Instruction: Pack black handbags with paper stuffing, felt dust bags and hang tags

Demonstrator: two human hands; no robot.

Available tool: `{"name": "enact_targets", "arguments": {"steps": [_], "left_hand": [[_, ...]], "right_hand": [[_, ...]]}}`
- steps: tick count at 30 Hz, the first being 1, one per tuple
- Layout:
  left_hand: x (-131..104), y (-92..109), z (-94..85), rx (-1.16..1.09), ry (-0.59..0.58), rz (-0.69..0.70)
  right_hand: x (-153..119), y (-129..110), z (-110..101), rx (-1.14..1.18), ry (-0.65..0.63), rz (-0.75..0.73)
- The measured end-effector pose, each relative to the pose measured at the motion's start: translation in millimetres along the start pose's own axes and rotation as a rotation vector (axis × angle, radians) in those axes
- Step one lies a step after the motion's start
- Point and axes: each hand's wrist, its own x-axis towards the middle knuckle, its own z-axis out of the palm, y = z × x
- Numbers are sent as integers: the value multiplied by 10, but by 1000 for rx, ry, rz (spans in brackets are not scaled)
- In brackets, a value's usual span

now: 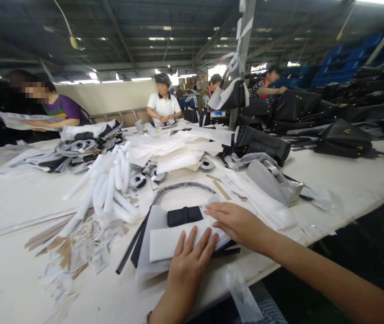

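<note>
A black bag (pixel 137 249) lies on the table with white tissue paper (pixel 156 216) over it and its wrapped handle (pixel 187 185) arching behind. On top are a black strap piece (pixel 185 216) and a white foam sheet (pixel 164 245). My left hand (pixel 192 261) rests on the foam sheet, fingers spread and flat. Beside it, my right hand (pixel 237 222) lies on the bag's right side, fingers stretched out over the white wrapping. Neither hand grips anything that I can see.
White foam rolls (pixel 109 184), small packets (pixel 80 252) and cardboard strips lie left. Paper sheets (pixel 178 148) are stacked behind; black bags (pixel 262 144) and plastic wrapping (pixel 273 180) are at the right. Several people stand around the table's far side.
</note>
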Motion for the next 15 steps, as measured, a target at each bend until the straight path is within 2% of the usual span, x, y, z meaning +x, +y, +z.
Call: {"name": "enact_targets", "arguments": {"steps": [2,5,10,15], "left_hand": [[-19,19,56,4,55,-32],[-30,35,104,21,77,-49],[-2,22,100,7,118,-48],[29,-5,84,-10,128,-41]], "right_hand": [[248,213,158,-40,-109,-57],[356,402,332,-69,-254,-65],[294,370,338,-123,-412,-23],[356,378,306,-90,-444,17]]}}
